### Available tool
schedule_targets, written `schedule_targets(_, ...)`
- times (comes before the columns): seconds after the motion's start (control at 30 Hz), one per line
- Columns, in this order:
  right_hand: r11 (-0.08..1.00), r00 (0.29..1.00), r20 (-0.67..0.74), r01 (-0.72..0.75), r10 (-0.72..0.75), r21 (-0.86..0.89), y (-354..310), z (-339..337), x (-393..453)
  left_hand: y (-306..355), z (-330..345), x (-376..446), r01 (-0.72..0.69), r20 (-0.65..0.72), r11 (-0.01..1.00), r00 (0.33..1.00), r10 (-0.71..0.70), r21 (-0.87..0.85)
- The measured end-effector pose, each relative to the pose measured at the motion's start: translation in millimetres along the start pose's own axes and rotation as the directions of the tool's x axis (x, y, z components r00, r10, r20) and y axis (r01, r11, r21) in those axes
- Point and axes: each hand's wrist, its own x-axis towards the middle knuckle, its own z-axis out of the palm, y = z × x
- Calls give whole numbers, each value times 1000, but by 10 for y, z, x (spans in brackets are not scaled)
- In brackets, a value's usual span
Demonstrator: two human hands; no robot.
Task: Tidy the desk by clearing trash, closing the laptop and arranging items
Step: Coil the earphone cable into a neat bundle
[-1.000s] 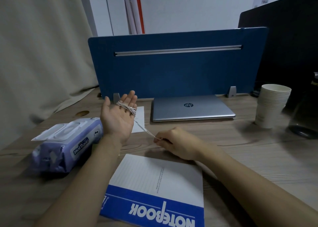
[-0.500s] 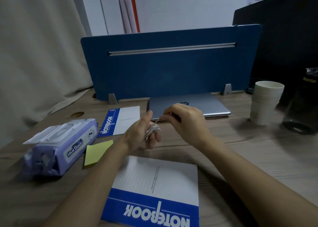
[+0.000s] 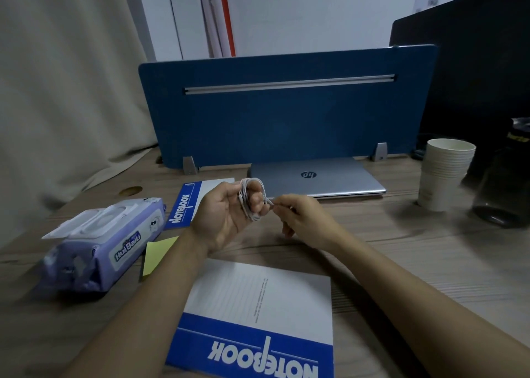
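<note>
A thin white cable (image 3: 252, 198) is coiled around the curled fingers of my left hand (image 3: 223, 217), held palm up above the wooden desk (image 3: 415, 257). My right hand (image 3: 304, 220) pinches the cable's loose end just right of the coil. Behind the hands lies a closed silver laptop (image 3: 329, 176). A blue and white notebook (image 3: 258, 320) lies near me, and a second notebook (image 3: 189, 202) lies left of the laptop, partly hidden by my left hand. A yellow sticky note (image 3: 156, 253) sits beside my left forearm.
A purple wet-wipes pack (image 3: 103, 240) lies at the left. A stack of paper cups (image 3: 443, 174) and a dark jar (image 3: 504, 185) stand at the right. A blue divider panel (image 3: 286, 110) closes the desk's back; a beige curtain (image 3: 66, 90) hangs left.
The left hand went from flat and open with a few loops to curled with a thicker coil. The right hand rose from the desk, winding the cable until only a short end remains.
</note>
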Motion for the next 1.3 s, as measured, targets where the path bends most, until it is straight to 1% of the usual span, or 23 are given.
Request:
schedule_targets(0.13,1000,996,85,19,-19,0,-79,89,-14,29,11,-2,-37,-47,995,998,33,-95)
schedule_targets(0.2,999,992,123,4,-8,35,-107,116,-19,35,30,-2,-76,-89,992,994,67,-99)
schedule_targets(0.27,995,991,137,-13,-1,99,-135,118,-27,40,42,1,-106,-161,991,983,92,-82)
schedule_targets(0.37,978,991,134,-54,27,203,-149,100,-33,42,49,1,-109,-237,993,967,96,-41)
schedule_targets(0.5,899,977,177,-180,117,399,-128,108,-45,46,33,8,-107,-257,994,961,106,11)
schedule_targets(0.63,822,970,212,-217,121,526,-143,91,-49,44,0,3,-121,-251,992,959,127,39)
schedule_targets(0.73,811,970,206,-223,130,541,-144,81,-44,38,-9,5,-126,-279,988,949,145,85)
schedule_targets(0.87,805,978,155,-201,136,559,-136,68,-23,35,-6,24,-141,-370,983,912,176,120)
schedule_targets(1.03,788,982,125,-189,143,585,-106,62,-6,90,-1,50,-252,-491,961,826,277,118)
schedule_targets(1.1,784,982,125,-186,139,592,-105,66,-4,89,-18,50,-294,-506,949,804,311,116)
schedule_targets(1.2,790,984,121,-179,133,587,-120,77,-1,66,8,39,-328,-485,939,808,334,101)
schedule_targets(1.3,801,983,99,-182,153,571,-117,83,5,69,35,34,-328,-472,945,832,291,5)
